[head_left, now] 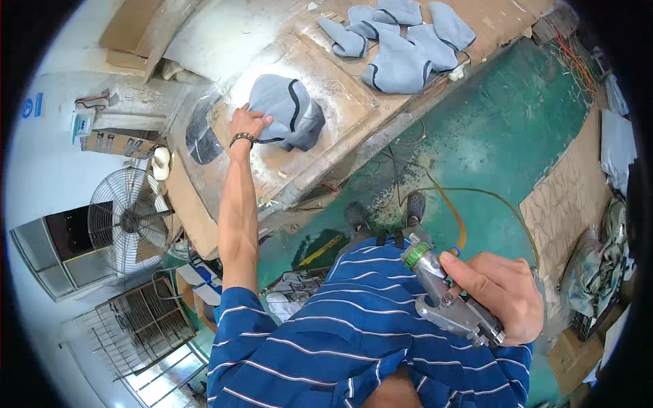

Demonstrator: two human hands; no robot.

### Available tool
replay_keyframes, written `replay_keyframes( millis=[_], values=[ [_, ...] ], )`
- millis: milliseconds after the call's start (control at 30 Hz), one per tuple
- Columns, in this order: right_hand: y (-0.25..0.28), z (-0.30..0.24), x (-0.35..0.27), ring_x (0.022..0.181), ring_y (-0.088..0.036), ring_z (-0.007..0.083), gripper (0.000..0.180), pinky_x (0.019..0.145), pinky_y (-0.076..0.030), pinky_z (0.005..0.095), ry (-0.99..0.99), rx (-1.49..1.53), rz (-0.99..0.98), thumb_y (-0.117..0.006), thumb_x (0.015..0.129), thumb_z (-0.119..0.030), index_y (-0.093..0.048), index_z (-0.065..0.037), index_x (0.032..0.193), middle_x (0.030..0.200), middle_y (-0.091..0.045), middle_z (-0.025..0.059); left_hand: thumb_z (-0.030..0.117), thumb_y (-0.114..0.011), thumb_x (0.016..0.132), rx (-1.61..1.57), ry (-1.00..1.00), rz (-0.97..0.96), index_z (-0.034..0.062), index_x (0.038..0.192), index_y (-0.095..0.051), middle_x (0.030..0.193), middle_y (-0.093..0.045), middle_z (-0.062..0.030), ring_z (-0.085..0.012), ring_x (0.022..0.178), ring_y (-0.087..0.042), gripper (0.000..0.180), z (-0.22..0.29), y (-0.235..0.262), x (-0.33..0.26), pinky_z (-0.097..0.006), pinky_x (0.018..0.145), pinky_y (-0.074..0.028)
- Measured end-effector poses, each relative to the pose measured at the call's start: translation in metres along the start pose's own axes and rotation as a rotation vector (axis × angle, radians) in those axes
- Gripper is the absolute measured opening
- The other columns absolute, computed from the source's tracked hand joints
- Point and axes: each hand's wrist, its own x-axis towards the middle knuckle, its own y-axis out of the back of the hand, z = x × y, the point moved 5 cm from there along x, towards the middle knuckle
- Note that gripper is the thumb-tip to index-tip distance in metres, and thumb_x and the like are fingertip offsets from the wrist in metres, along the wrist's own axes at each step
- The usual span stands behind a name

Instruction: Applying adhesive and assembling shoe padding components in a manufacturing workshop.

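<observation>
On the workbench stands a grey fabric piece [272, 98] with a black curved edge strip, seemingly draped over a darker rounded form. My left hand [248, 124] grips its left edge, the fingers partly hidden against the cloth. Close to my body, my right hand [500, 292] is closed around a metal spray gun [435, 279] with a green ring at one end. A yellowish hose [454, 214] runs near the gun. Several similar grey fabric pieces [401, 58] lie in a loose pile farther back on the bench.
The cardboard-covered workbench [340, 102] has whitish residue around the form, and its front edge runs diagonally. Cables and a hose [503, 197] trail over the green floor [476, 136]. To the left stands a large caged fan [129, 221]. A cardboard sheet [564, 211] lies at right.
</observation>
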Motion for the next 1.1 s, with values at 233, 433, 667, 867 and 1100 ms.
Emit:
replay_keyframes(
  millis=[233, 433, 667, 867, 1100],
  values=[
    [0.011, 0.015, 0.014, 0.066, -0.068, 0.0276, 0.063, 0.055, -0.052, 0.0369, 0.057, 0.07, 0.001, -0.08, 0.072, -0.007, -0.064, 0.008, 0.131, 0.081, -0.07, 0.0155, 0.048, -0.077, 0.079, -0.028, -0.129, -0.021, 0.0168, 0.115, -0.08, 0.158, -0.044, -0.0188, -0.0346, 0.144, -0.042, 0.048, -0.007, -0.006, -0.006, -0.044, 0.117, -0.038],
    [0.016, 0.02, 0.037, 0.069, -0.068, 0.0316, 0.068, 0.06, -0.052, 0.039, 0.007, -0.014, 0.003, -0.076, 0.069, -0.004, -0.062, 0.006, 0.135, 0.083, -0.07, 0.017, 0.029, -0.069, 0.094, -0.659, 0.003, 0.345, 0.0088, 0.134, -0.068, 0.158, -0.044, -0.0177, -0.0318, 0.147, -0.04, 0.044, -0.028, 0.01, -0.059, -0.042, 0.119, -0.033],
    [0.003, 0.009, 0.098, 0.074, -0.066, 0.0351, 0.073, 0.068, -0.051, 0.0379, 0.059, -0.022, 0.07, -0.069, 0.063, 0.0, -0.062, 0.005, 0.136, 0.084, -0.067, 0.0177, 0.02, -0.069, 0.098, -1.121, 0.338, 0.385, 0.002, 0.129, -0.07, 0.131, -0.069, -0.0109, -0.0214, 0.123, -0.063, 0.036, -0.045, -0.05, -0.227, -0.036, 0.106, -0.046],
    [-0.017, -0.016, 0.15, 0.071, -0.063, 0.028, 0.066, 0.066, -0.046, 0.0323, 0.111, -0.106, 0.003, -0.074, 0.07, -0.005, -0.063, 0.005, 0.134, 0.085, -0.065, 0.0168, 0.025, -0.073, 0.094, -0.967, 0.615, 0.172, 0.0031, 0.119, -0.075, 0.119, -0.074, -0.0112, -0.0227, 0.107, -0.069, 0.034, -0.096, -0.184, -0.35, -0.037, 0.094, -0.053],
    [-0.028, -0.042, 0.173, 0.08, -0.066, 0.0275, 0.061, 0.076, -0.05, 0.0334, 0.108, -0.141, -0.073, -0.077, 0.078, -0.017, -0.063, 0.004, 0.134, 0.098, -0.071, 0.0184, 0.026, -0.072, 0.092, -0.867, 0.919, -0.089, 0.0084, 0.117, -0.078, 0.109, -0.078, -0.0136, -0.0261, 0.101, -0.073, 0.031, -0.131, -0.303, -0.459, -0.039, 0.091, -0.056]
  ],
)
